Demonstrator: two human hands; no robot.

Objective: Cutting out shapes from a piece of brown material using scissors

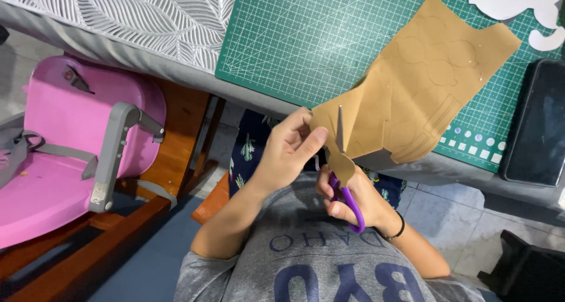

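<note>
- Brown paper (412,96): being pinched at its lower edge by the left hand (288,152), fingers closed on it.
- Scissors (344,184): purple handles being gripped by the right hand (347,199); blade being pushed up into the paper, beside the left thumb.
- Cutting mat (306,37): being partly covered by the paper, beyond both hands.

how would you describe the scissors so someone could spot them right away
Start at the green cutting mat on the table, then follow the big brown paper sheet down to its near edge over the person's lap. There the right hand holds the scissors: the only purple-handled thing, with a blade poking up through the paper.
</note>
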